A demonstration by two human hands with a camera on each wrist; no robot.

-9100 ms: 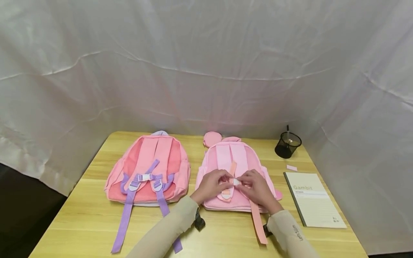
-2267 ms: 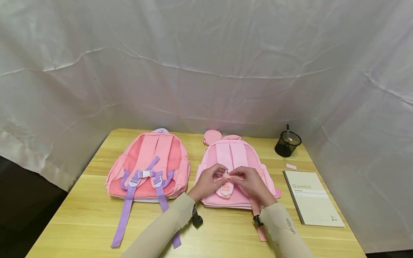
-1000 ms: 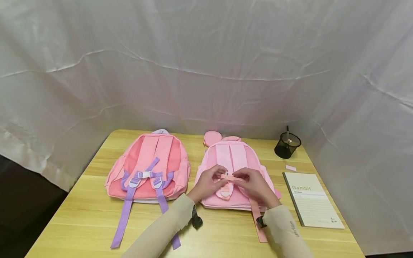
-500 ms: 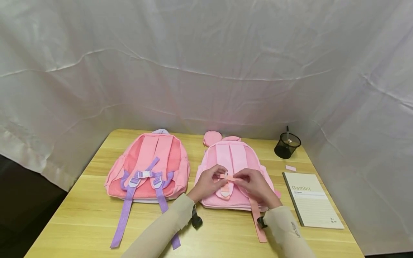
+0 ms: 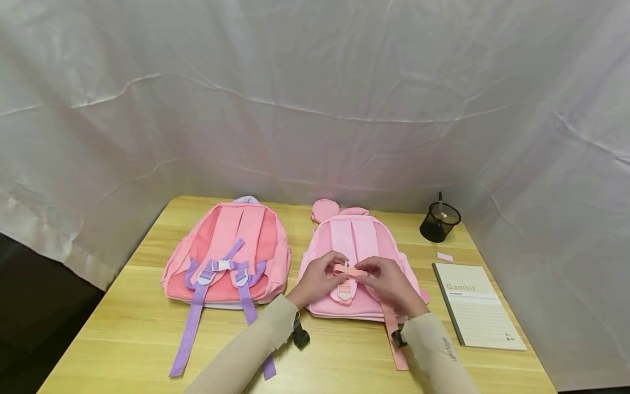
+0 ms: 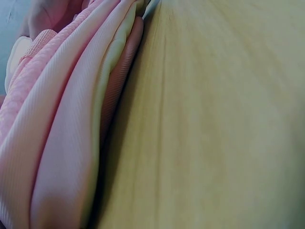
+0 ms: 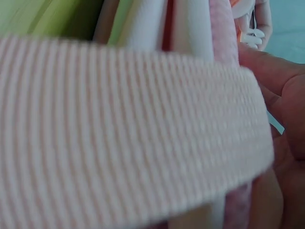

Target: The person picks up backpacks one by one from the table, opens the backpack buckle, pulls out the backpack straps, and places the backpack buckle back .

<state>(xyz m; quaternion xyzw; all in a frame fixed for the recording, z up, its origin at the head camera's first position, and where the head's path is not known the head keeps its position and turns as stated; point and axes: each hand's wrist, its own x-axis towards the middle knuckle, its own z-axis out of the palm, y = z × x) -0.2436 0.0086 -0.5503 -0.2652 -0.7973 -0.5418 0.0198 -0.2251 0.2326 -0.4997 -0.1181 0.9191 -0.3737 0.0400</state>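
Note:
On the table's right half lies a light pink backpack point(image 5: 322, 241), its shoulder straps facing up. Both hands meet over its lower middle. My left hand point(image 5: 320, 280) pinches a small white buckle point(image 5: 346, 264), mostly hidden by the fingers. With thumb and forefinger, my right hand point(image 5: 389, 282) pinches a thin orange strap point(image 5: 350, 271) that runs sideways through the buckle and bends at its left end. A white strap adjuster point(image 5: 344, 291) sits just below. In the right wrist view a wide ribbed strap point(image 7: 133, 133) blocks much of the right hand point(image 7: 293, 100).
A coral backpack point(image 5: 226, 235) with purple straps and a fastened white buckle point(image 5: 222, 265) lies left. At right are a Gambit notebook point(image 5: 477, 306), a paper slip point(image 5: 445, 256) and a black mesh pen cup point(image 5: 439, 223). Grey curtains point(image 5: 315, 98) surround the wooden table point(image 5: 123, 323).
Since the oldest frame the buckle has turned from sideways to upright, and the orange end no longer points up. In the last half second the strap has bent into a small loop; the hands barely moved.

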